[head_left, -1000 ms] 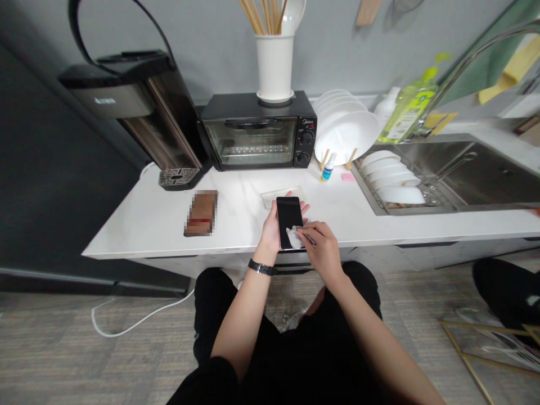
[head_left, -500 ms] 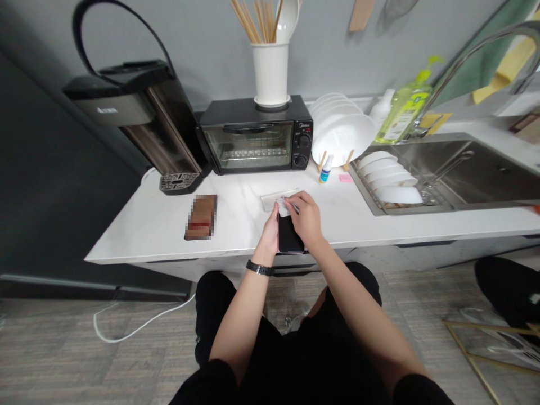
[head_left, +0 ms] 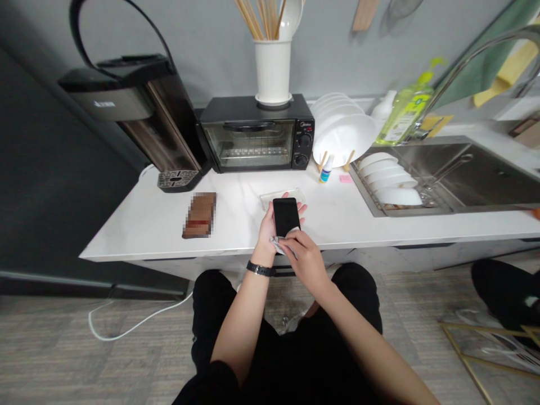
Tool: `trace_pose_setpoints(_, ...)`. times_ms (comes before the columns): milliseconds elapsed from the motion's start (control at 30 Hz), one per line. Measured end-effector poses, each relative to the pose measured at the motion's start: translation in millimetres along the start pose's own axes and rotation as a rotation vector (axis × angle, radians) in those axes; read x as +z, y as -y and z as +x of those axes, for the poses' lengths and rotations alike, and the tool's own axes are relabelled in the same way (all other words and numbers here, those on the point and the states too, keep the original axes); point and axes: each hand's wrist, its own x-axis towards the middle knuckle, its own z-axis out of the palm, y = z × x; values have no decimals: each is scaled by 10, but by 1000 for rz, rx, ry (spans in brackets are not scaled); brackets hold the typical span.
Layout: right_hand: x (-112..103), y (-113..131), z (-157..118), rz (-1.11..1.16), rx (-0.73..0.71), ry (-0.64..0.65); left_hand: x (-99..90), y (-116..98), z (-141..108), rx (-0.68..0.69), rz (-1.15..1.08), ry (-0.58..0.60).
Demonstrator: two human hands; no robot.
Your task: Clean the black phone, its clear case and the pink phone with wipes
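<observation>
A black smartphone (head_left: 286,217) is cradled in the left hand (head_left: 268,232) above the tabletop (head_left: 228,220), while a white cloth (head_left: 280,246) is pinched against its lower end by the right hand (head_left: 304,260). A clear tray (head_left: 264,201) is seen just behind (the toaster oven (head_left: 251,134) beyond is marked "Midea").

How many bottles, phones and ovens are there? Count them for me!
Bottles: 3 (soap bottle, white bottle, small bottle)
Phones: 1 (phone)
Ovens: 1 (toaster oven)
Total: 5
</observation>
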Motion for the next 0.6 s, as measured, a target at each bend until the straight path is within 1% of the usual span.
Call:
trace_pose_setpoints(100, -79, -68, -117, 23, 41, -58, 28, -1, -12, -2, 12, 3)
trace_pose_setpoints(200, -150, -213, -70, 9, 85, -115, 36, 2, -6, -12, 11, 7)
trace_pose_setpoints(267, -177, -327, 48, -14, 93, -155, 30, 6, 8, -28, 9, 14)
trace_pose_setpoints(400, -166, -513, 404, -97, 99, -205, 28, 11, 46, -54, -25, 28)
trace_pose_setpoints(500, -103, -576, 663, -138, 118, -200, 54, 5, 65, -53, -58, -8)
trace_pose_setpoints(600, -17, -575, 836, -121, 119, -178, 87, -7, 62, -85, -79, -48)
